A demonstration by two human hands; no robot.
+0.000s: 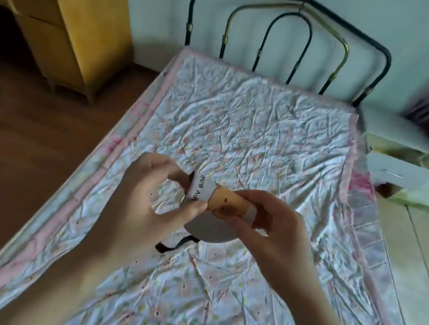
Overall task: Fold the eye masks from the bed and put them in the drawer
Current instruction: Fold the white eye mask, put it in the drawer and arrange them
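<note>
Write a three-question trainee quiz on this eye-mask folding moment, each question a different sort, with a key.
1. True or false: the eye mask is held by both the left hand and the right hand.
2. Multiple choice: the black strap is A) wrapped around the headboard, B) hanging below the mask, over the bedsheet, C) lying on the floor.
3. Fill in: the wooden cabinet stands to the ____ of the bed.

Key: 1 true; 2 B; 3 left.
</note>
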